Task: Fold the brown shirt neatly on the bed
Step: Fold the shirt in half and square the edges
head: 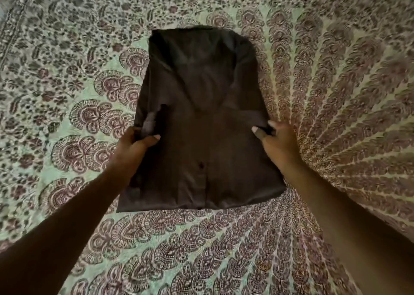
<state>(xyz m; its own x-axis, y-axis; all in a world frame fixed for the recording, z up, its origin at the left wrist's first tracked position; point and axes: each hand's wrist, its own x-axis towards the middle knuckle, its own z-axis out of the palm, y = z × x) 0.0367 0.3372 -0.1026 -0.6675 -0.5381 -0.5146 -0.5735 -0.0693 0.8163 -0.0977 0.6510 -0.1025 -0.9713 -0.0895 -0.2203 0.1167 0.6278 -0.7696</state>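
The brown shirt (201, 115) lies flat in the middle of the bed as a long narrow rectangle, its sides folded in, with a button line running down near the lower middle. My left hand (132, 146) pinches the shirt's left edge about halfway along, thumb on top. On the opposite side, my right hand (277, 142) grips the right edge at the same height, fingers curled over the cloth. Both forearms reach in from the bottom corners.
A green bedspread (67, 93) with a dense maroon floral and paisley print covers the whole bed around the shirt. Its bordered edge runs along the far left and the top.
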